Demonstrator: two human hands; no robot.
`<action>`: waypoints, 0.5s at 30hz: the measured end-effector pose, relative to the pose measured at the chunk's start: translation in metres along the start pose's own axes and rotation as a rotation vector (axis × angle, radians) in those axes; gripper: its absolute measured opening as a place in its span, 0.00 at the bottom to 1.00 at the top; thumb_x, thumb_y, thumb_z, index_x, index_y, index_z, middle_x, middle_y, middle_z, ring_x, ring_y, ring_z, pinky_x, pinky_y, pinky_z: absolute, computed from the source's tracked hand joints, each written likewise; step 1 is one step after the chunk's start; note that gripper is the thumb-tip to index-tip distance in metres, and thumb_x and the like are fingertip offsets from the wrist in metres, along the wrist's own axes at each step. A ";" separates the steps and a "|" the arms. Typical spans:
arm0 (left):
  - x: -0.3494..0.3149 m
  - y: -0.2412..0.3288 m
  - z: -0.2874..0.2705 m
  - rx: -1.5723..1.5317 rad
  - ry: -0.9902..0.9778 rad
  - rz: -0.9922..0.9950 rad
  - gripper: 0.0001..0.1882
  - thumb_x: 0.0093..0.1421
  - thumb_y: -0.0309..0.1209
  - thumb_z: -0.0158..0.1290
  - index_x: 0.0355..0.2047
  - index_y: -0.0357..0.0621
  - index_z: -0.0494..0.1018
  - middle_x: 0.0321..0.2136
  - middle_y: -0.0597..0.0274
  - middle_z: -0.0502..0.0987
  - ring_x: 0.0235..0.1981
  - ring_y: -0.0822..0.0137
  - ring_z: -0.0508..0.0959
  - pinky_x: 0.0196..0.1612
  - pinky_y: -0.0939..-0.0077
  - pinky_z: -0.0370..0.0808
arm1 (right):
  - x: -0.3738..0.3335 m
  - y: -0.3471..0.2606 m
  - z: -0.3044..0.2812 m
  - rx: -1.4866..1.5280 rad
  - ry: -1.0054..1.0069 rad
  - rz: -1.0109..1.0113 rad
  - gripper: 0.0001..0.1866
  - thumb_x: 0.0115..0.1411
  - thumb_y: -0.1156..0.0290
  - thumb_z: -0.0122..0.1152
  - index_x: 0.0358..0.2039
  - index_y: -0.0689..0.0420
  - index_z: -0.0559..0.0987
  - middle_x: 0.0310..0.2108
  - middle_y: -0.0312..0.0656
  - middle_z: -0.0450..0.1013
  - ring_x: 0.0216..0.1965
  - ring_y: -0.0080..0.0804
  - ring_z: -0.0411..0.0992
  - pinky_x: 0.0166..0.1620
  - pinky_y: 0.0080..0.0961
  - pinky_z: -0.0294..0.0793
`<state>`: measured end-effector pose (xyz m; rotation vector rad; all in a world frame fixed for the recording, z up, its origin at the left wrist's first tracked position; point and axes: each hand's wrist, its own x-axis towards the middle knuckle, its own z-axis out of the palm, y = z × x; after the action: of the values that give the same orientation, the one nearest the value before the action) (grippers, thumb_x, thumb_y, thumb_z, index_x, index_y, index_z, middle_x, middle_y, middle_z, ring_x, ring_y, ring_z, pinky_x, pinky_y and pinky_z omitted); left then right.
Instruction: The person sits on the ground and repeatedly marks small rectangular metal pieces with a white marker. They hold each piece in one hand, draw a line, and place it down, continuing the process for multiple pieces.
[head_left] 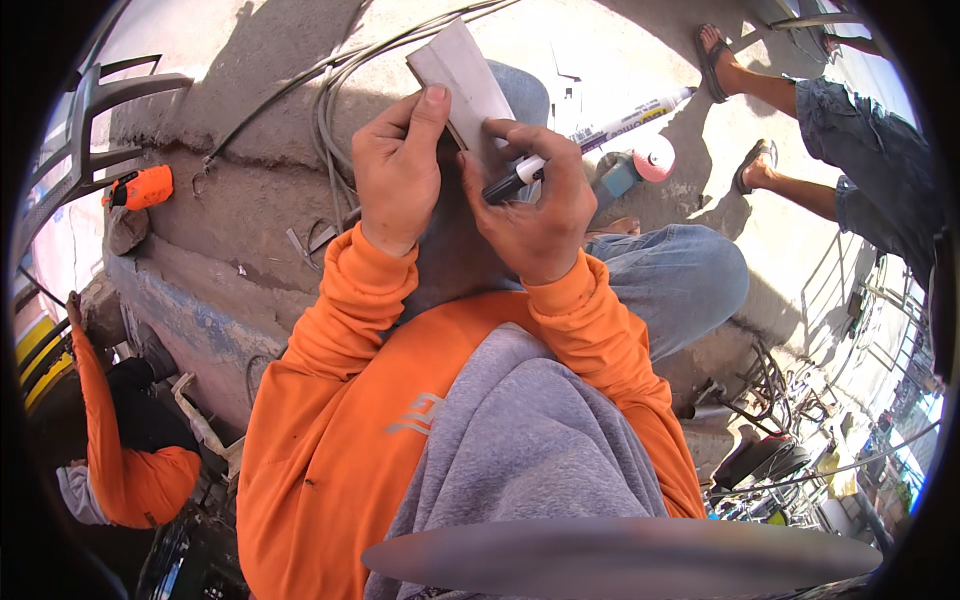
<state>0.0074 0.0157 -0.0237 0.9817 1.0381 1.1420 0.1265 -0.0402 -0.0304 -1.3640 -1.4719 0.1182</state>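
In front of my chest, my left hand (400, 170) pinches a flat, pale grey rectangular piece (462, 72) between thumb and fingers, with the piece tilted upward. A marker (625, 122) with a white barrel and a black section at its lower end lies across my right hand (540, 200). Its tapering end points away to the upper right. The fingertips of that same hand also reach the lower part of the pale piece. What material the piece is made of I cannot tell.
Cables (330, 110) lie looped on the ground ahead. Beyond my right hand is a blue object with a round pinkish end (652, 158). An orange-and-black object (140, 187) sits left, near a dark chair (85, 130). A sandalled person (850, 140) stands right; another, orange-sleeved (150, 480), is lower left.
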 end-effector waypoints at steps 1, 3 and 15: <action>-0.003 0.000 -0.001 -0.021 -0.019 -0.016 0.17 0.66 0.35 0.52 0.40 0.29 0.77 0.29 0.65 0.78 0.30 0.80 0.73 0.31 0.87 0.71 | -0.001 0.000 0.001 0.003 0.015 -0.014 0.26 0.45 0.77 0.75 0.41 0.60 0.70 0.35 0.46 0.79 0.31 0.27 0.77 0.35 0.21 0.76; -0.009 0.002 -0.004 -0.013 -0.069 -0.021 0.16 0.66 0.34 0.52 0.41 0.30 0.77 0.31 0.64 0.79 0.31 0.79 0.75 0.33 0.86 0.74 | 0.000 0.001 0.002 0.011 0.051 -0.042 0.24 0.45 0.78 0.74 0.41 0.60 0.70 0.35 0.46 0.79 0.30 0.26 0.77 0.35 0.20 0.76; -0.005 -0.004 -0.021 -0.194 -0.212 -0.090 0.15 0.66 0.27 0.50 0.49 0.28 0.72 0.40 0.55 0.78 0.40 0.69 0.78 0.42 0.75 0.80 | 0.000 0.013 0.013 0.086 0.104 -0.122 0.25 0.46 0.79 0.73 0.42 0.60 0.67 0.34 0.47 0.79 0.31 0.28 0.78 0.35 0.19 0.77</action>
<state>-0.0124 0.0113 -0.0314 0.8714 0.7787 1.0198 0.1252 -0.0288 -0.0451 -1.1913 -1.4425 0.0312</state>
